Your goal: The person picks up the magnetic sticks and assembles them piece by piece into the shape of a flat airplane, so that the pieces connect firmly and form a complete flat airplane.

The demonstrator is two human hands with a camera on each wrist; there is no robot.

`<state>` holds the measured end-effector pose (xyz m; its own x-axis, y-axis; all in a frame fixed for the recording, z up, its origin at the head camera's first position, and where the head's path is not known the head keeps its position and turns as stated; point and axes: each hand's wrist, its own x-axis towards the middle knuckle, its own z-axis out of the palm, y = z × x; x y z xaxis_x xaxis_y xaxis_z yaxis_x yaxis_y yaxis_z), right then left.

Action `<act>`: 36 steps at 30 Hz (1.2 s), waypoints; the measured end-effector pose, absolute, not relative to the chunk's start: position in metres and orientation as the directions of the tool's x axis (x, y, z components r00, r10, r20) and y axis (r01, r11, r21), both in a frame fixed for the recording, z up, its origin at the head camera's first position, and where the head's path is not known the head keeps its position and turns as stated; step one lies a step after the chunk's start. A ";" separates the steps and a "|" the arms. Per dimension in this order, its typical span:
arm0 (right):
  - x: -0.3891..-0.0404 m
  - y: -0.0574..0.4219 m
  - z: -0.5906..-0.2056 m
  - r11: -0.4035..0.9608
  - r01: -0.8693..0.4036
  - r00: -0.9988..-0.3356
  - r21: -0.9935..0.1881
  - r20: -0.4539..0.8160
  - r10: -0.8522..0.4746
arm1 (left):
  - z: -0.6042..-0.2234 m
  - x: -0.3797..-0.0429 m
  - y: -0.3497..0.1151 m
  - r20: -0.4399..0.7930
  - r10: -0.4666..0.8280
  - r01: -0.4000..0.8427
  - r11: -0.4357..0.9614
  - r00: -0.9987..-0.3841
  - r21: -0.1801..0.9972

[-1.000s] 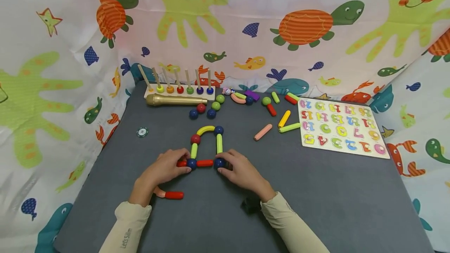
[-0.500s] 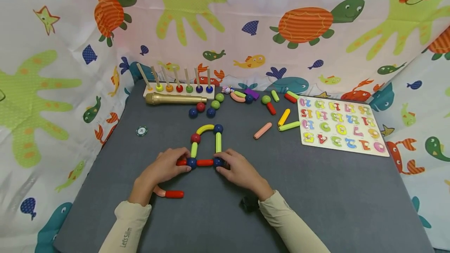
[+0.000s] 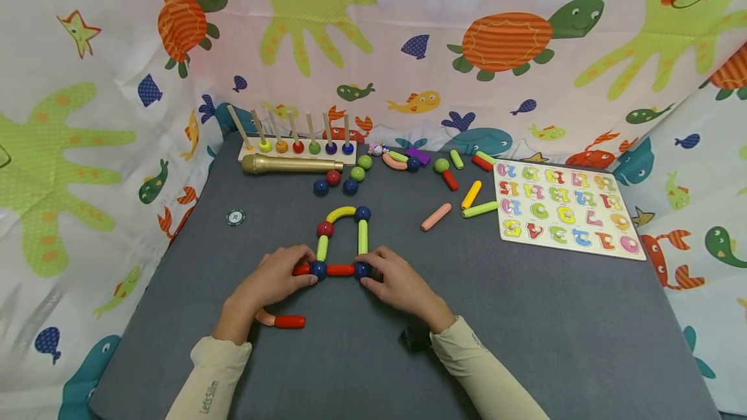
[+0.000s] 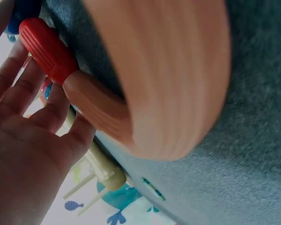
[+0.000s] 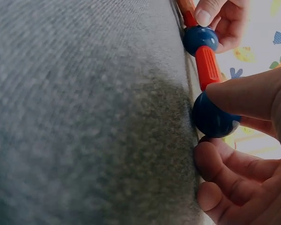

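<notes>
A loop of toy rods and balls lies on the table. My left hand (image 3: 281, 272) pinches the blue ball (image 3: 318, 270) at its lower left corner, and my right hand (image 3: 403, 280) grips the other blue ball (image 5: 214, 117) at lower right. Between the two balls runs a red rod (image 3: 341, 270), touching both. Light green rods (image 3: 363, 237) rise to a red ball (image 3: 325, 229) and a blue ball at the top, joined by a yellow curved rod (image 3: 340, 212). In the left wrist view, another red rod (image 4: 48, 49) with a peach curved piece (image 4: 98, 105) extends beside my left fingers.
Near my left wrist lies a peach curved piece with a red rod (image 3: 290, 321). A dark object (image 3: 414, 339) sits by my right wrist. Behind are loose balls (image 3: 350, 187), a gold microphone (image 3: 292, 164), a peg stand (image 3: 248, 150), scattered rods (image 3: 436, 217) and a number board (image 3: 569, 212).
My right hand has shifted slightly left with its blue ball, and the gap between that ball and the red rod has closed. My left hand stays in place.
</notes>
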<state>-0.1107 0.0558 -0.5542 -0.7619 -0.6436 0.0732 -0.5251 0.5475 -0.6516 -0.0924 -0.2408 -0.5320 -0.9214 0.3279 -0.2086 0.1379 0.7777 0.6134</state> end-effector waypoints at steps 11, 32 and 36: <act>-0.115 0.056 -0.556 0.545 -0.528 -0.758 -0.651 0.072 -0.648 | -0.534 -0.091 -0.241 -0.177 0.313 0.148 0.785 -0.933 0.602; -0.161 0.102 -0.527 0.531 -0.470 -0.818 -0.705 0.121 -0.563 | -0.527 -0.016 -0.287 0.060 0.152 0.158 0.794 -0.987 0.587; -0.186 0.123 -0.513 0.591 -0.454 -0.853 -0.667 0.135 -0.504 | -0.529 -0.002 -0.291 0.147 0.182 0.232 0.829 -0.972 0.510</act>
